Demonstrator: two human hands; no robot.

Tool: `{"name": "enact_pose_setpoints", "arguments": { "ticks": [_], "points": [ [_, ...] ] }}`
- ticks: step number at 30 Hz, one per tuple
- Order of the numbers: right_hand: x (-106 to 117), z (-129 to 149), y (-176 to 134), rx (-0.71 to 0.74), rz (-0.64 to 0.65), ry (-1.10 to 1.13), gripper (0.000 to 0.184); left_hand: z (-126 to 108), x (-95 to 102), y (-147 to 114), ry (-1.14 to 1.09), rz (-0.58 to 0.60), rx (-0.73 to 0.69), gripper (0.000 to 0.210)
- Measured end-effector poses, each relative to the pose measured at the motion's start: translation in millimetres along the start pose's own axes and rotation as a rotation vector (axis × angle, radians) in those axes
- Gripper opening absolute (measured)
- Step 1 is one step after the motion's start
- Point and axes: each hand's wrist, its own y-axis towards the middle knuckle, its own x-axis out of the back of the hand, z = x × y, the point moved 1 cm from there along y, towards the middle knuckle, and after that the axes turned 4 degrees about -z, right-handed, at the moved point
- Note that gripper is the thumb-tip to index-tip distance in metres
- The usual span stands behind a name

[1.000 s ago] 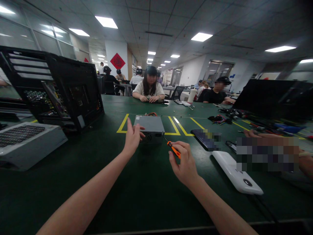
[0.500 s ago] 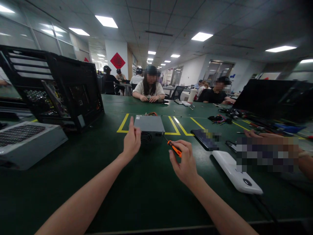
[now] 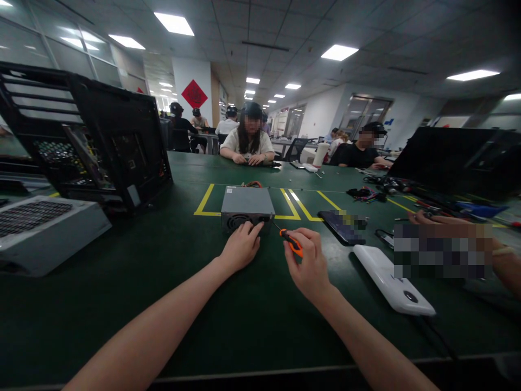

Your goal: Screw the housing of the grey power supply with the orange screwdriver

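Note:
A grey computer power supply (image 3: 247, 201) sits in front of me on the green table, its fan grille and socket facing me. Bundled coloured wires (image 3: 253, 184) show behind it. My left hand (image 3: 243, 245) is at its front face, fingers stretched out and partly spread, the tips by the grille and the socket, holding nothing. An orange and black screwdriver (image 3: 291, 242) is gripped in my right hand (image 3: 308, 264), its thin shaft pointing at the supply's right front edge. Whether the tip touches a screw is too small to tell.
To the left stand an open black computer case (image 3: 118, 146) and a larger grey metal box (image 3: 52, 233). On the right lie a dark phone (image 3: 341, 228) and a white device (image 3: 391, 279), with a co-worker's hand beyond. Another person (image 3: 249, 138) sits opposite.
My left hand has come down from the supply's left side, index finger raised, to its front face. The right hand keeps the screwdriver at nearly the same spot.

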Motion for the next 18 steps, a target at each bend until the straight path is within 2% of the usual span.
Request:
{"name": "enact_pose_setpoints", "arguments": {
  "ticks": [3, 8, 12, 15, 18],
  "points": [
    [0.1, 1.3, 0.1, 0.013, 0.001, 0.052, 0.045, 0.7, -2.7, 0.7, -0.002, 0.008, 0.032, 0.046],
    [0.0, 2.9, 1.5, 0.042, -0.015, -0.078, 0.043, -1.2, -4.8, 3.0, -0.016, 0.004, 0.039, 0.045],
    [-0.7, 3.0, 0.6, 0.057, 0.001, 0.043, 0.046, -2.4, -4.4, 4.8, -0.045, 0.016, 0.073, 0.044],
    [-1.8, 0.9, 0.2, 0.015, -0.015, 0.058, 0.044, -3.1, -3.3, 5.5, -0.06, 0.04, 0.107, 0.043],
    [-4.9, -4.2, -0.4, -0.072, 0.041, -0.009, 0.033, -4.0, -1.8, 5.5, -0.06, 0.049, 0.111, 0.042]
  ]
}}
